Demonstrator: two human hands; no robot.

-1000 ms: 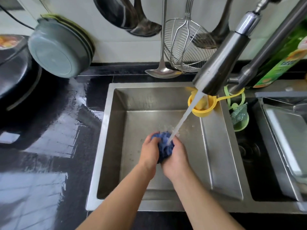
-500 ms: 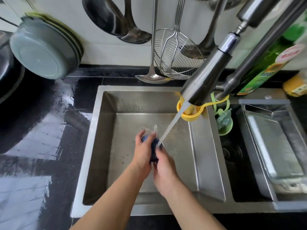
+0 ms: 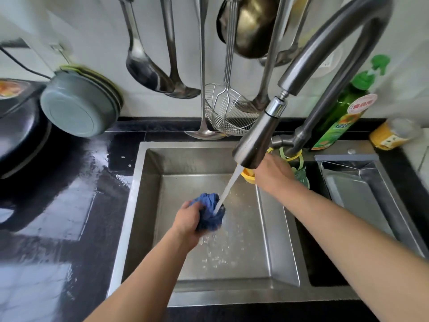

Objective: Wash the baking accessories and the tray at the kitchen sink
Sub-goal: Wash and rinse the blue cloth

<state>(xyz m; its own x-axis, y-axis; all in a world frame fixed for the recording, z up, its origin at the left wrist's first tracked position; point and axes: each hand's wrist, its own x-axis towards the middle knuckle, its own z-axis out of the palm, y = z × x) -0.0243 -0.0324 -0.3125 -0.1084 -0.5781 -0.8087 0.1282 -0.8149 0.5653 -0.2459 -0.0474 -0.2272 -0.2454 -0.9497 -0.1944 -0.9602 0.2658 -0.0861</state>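
Gripping a wadded blue cloth [image 3: 210,213] under the faucet spray head [image 3: 256,138], the left hand [image 3: 189,219] holds it over the sink [image 3: 130,219]; the right hand [image 3: 272,171], fingers hidden, reaches behind that head.

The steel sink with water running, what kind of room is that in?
Most likely a home kitchen. There is a stainless steel sink under a running grey metal tap, shiny metal ladles hang on the wall, and a green bottle of dish soap stands behind.

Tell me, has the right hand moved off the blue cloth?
Yes. The right hand left the blue cloth and reached up toward the faucet base.
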